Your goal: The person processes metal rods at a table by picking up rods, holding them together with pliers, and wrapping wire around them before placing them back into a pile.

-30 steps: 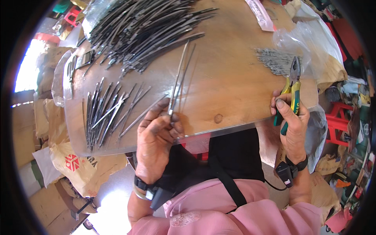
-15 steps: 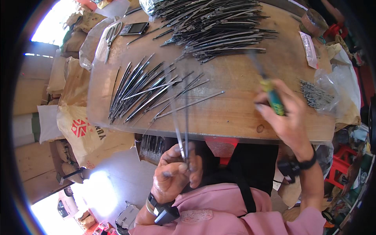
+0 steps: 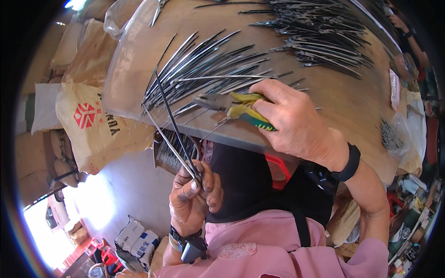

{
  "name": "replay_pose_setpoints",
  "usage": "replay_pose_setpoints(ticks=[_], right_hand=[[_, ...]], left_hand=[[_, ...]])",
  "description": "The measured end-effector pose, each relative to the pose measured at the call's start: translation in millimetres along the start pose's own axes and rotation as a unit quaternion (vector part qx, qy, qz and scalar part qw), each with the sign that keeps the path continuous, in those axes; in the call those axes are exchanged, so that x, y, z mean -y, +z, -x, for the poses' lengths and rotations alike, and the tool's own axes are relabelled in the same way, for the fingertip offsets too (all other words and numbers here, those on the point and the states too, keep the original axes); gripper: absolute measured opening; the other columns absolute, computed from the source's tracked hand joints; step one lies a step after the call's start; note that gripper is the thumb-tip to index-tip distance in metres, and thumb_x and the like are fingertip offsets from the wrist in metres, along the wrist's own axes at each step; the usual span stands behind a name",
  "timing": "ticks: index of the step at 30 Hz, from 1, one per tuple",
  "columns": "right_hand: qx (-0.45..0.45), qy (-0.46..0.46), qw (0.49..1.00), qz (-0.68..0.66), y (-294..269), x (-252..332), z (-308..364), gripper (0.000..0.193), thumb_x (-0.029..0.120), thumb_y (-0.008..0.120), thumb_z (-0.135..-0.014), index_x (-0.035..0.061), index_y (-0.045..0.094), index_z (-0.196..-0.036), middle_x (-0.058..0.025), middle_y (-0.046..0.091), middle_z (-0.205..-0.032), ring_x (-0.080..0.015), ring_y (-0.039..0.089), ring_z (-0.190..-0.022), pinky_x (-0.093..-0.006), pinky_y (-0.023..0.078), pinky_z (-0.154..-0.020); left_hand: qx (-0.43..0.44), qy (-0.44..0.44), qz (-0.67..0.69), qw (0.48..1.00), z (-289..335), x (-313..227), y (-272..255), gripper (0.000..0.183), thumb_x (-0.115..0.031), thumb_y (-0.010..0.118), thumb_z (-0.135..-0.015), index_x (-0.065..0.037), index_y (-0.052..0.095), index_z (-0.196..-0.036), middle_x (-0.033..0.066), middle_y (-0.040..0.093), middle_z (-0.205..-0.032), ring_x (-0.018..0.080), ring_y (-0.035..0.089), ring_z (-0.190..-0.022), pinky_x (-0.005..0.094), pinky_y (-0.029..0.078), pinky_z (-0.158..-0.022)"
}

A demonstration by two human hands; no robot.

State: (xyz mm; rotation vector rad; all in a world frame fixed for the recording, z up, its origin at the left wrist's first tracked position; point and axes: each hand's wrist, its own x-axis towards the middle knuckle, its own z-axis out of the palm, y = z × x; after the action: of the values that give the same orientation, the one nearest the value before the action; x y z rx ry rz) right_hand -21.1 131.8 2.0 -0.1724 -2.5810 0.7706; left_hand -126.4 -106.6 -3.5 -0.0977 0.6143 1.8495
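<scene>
My left hand (image 3: pixel 193 197) pinches the lower ends of two long thin metal strips (image 3: pixel 174 121), one dark and one silvery. They rise from my fingers and lean left past the table's near edge. My right hand (image 3: pixel 301 123) is wrapped round the yellow-and-green handles of a pair of pliers (image 3: pixel 248 109). The pliers' jaws point left, over the near ends of a fanned pile of metal strips (image 3: pixel 204 69) on the table. Whether the jaws are apart is hard to make out.
A larger heap of dark strips (image 3: pixel 320 34) lies farther back on the wooden table (image 3: pixel 134 60). Small metal parts (image 3: pixel 391 134) sit by a plastic bag at right. Below the near edge stands a box of thin wires (image 3: pixel 174 150). A paper sack (image 3: pixel 88 153) hangs at left.
My right hand has brought the pliers left and nearer, from the right of the table to the fanned pile. The strips in my left hand now lean left. The whole view has shifted.
</scene>
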Motion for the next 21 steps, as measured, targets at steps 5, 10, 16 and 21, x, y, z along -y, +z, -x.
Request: replay_pose_setpoints(ticks=[5, 10, 16, 21], right_hand=[[-0.035, -0.061, 0.997, 0.020, 27.3, 12.0, -16.7, 0.013, 0.003, 0.064, -0.066, -0.0008, 0.064, -0.078, -0.0123, 0.058, -0.089, -0.0291, 0.060, -0.084, -0.0371, 0.052, -0.073], [0.007, -0.125, 0.984, 0.127, 43.2, 14.9, -26.3, 0.010, 0.006, 0.062, -0.070, 0.0007, 0.066, -0.077, -0.0116, 0.061, -0.092, -0.0256, 0.060, -0.086, -0.0361, 0.051, -0.074], [0.024, -0.168, 0.974, 0.149, 45.8, 14.0, -29.7, 0.012, 0.013, 0.060, -0.073, 0.0035, 0.065, -0.074, -0.0109, 0.062, -0.093, -0.0233, 0.060, -0.086, -0.0339, 0.051, -0.074], [0.009, -0.183, 0.975, 0.124, 44.0, 10.9, -25.8, 0.011, 0.015, 0.061, -0.073, 0.0040, 0.064, -0.074, -0.0120, 0.062, -0.095, -0.0246, 0.061, -0.084, -0.0341, 0.051, -0.073]], left_hand=[[-0.032, 0.018, 0.018, 0.999, 9.9, -6.8, -16.9, 0.028, -0.008, 0.066, -0.085, 0.000, 0.058, -0.111, 0.0119, 0.056, -0.080, 0.0232, 0.056, -0.061, 0.0323, 0.046, -0.045], [-0.030, 0.020, 0.003, 0.999, 16.8, -16.0, -28.1, 0.028, -0.008, 0.066, -0.085, 0.000, 0.058, -0.111, 0.0130, 0.058, -0.081, 0.0236, 0.056, -0.061, 0.0323, 0.046, -0.046], [-0.031, 0.021, 0.010, 0.999, 22.9, -16.6, -28.4, 0.026, -0.007, 0.067, -0.085, 0.000, 0.059, -0.109, 0.0136, 0.059, -0.081, 0.0242, 0.056, -0.061, 0.0322, 0.045, -0.045], [-0.013, 0.002, -0.004, 1.000, 15.6, -7.2, -16.7, 0.027, -0.008, 0.067, -0.084, 0.000, 0.059, -0.109, 0.0131, 0.058, -0.081, 0.0239, 0.055, -0.061, 0.0317, 0.045, -0.045]])
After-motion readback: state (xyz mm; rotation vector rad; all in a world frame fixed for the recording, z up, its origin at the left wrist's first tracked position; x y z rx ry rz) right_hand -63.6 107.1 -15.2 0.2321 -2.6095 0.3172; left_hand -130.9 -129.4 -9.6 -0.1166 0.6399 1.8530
